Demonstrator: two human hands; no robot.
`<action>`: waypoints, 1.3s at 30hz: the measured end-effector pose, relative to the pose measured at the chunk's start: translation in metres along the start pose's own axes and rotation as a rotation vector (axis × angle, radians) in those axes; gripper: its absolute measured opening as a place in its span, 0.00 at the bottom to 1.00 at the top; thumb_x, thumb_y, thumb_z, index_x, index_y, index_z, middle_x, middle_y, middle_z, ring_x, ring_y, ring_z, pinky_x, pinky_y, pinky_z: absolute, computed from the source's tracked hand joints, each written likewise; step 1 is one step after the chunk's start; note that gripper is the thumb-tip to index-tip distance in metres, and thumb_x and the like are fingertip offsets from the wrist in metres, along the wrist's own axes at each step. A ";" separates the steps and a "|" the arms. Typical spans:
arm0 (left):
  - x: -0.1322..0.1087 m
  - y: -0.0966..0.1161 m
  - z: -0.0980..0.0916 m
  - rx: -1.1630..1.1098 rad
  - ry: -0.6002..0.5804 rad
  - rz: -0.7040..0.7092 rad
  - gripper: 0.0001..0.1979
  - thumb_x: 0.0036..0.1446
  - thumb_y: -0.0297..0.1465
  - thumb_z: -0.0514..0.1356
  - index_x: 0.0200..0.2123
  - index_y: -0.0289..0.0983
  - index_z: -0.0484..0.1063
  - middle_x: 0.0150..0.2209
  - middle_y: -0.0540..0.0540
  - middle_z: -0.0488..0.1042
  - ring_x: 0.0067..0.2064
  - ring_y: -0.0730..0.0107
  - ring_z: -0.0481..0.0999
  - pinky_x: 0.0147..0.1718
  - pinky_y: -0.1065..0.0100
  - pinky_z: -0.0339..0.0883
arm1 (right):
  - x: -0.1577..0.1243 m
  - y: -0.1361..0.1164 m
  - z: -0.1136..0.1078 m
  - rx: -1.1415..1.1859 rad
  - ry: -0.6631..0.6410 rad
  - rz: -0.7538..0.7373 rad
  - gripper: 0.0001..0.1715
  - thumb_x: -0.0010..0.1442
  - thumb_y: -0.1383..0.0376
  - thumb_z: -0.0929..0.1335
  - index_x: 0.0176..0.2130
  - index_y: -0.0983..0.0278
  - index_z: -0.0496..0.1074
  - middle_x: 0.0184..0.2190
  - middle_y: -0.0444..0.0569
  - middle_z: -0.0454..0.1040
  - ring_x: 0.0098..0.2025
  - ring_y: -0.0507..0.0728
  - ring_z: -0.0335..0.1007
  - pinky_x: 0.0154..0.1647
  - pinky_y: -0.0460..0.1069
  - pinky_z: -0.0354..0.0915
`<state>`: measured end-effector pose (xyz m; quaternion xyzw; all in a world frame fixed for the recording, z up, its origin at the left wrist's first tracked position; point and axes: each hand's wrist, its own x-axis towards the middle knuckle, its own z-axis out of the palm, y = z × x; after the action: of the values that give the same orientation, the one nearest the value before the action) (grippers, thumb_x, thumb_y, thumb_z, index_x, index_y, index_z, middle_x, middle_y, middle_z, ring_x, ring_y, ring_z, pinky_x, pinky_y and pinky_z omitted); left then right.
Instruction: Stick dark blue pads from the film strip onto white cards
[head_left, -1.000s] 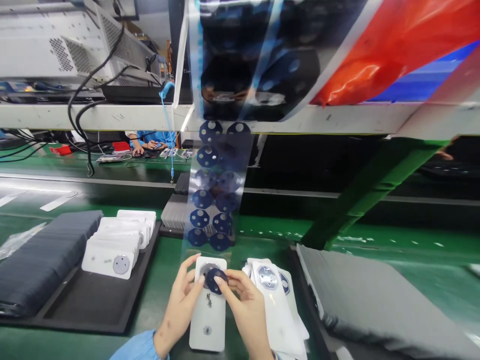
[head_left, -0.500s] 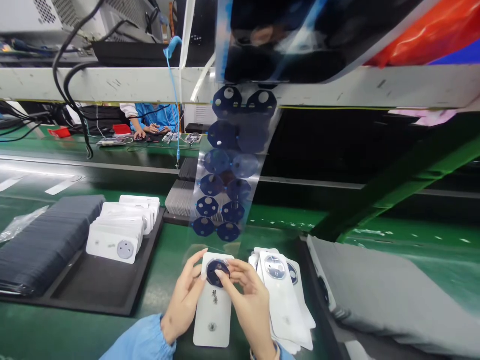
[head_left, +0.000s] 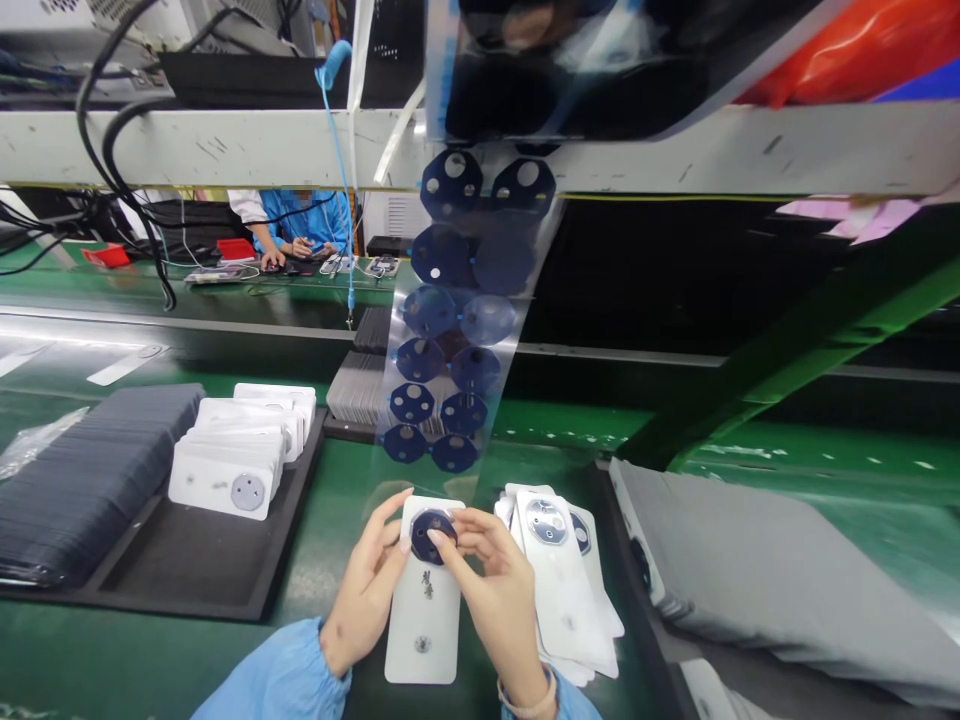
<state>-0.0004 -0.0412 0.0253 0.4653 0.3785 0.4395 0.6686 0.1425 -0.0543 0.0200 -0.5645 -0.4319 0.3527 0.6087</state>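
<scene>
A white phone back cover (head_left: 422, 610) lies on the green bench in front of me. My left hand (head_left: 365, 590) grips its left edge with curled fingers. My right hand (head_left: 487, 590) pinches a round dark blue film (head_left: 433, 525) and presses it onto the cover's round camera ring. Just above, a clear strip (head_left: 450, 320) hangs down carrying several more round blue films. To the right lies a fanned pile of white covers (head_left: 559, 585).
A black tray (head_left: 195, 570) at left holds a row of white covers (head_left: 240, 455) and dark stacked pieces (head_left: 82, 480). A grey foam pad (head_left: 757, 580) lies at right. Another person in blue (head_left: 300, 225) works across the conveyor. A shelf beam (head_left: 225, 145) with cables runs overhead.
My right hand has brought the blue film down from a tilt onto the cover's camera ring. The view has shifted slightly downward and left.
</scene>
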 end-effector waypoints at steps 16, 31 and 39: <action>0.001 0.001 -0.002 0.027 0.010 -0.014 0.24 0.63 0.37 0.58 0.60 0.42 0.58 0.50 0.42 0.77 0.45 0.59 0.78 0.36 0.71 0.71 | -0.001 -0.003 -0.001 0.030 -0.021 0.003 0.14 0.52 0.61 0.74 0.39 0.62 0.73 0.35 0.49 0.77 0.31 0.54 0.74 0.32 0.48 0.73; 0.001 0.002 0.000 0.015 0.011 -0.017 0.24 0.63 0.37 0.58 0.61 0.40 0.58 0.51 0.41 0.77 0.48 0.57 0.77 0.38 0.69 0.71 | -0.001 -0.005 -0.002 0.025 -0.015 0.001 0.12 0.53 0.61 0.74 0.38 0.62 0.73 0.34 0.48 0.77 0.31 0.54 0.74 0.32 0.48 0.73; 0.000 0.001 -0.001 0.022 0.020 -0.022 0.25 0.62 0.37 0.58 0.61 0.41 0.58 0.51 0.41 0.76 0.46 0.58 0.78 0.37 0.69 0.71 | -0.001 -0.006 -0.001 0.018 -0.013 0.000 0.12 0.53 0.61 0.74 0.37 0.63 0.73 0.34 0.49 0.77 0.30 0.54 0.74 0.31 0.48 0.72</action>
<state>-0.0012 -0.0406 0.0259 0.4640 0.3953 0.4325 0.6644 0.1429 -0.0563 0.0258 -0.5567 -0.4324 0.3602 0.6111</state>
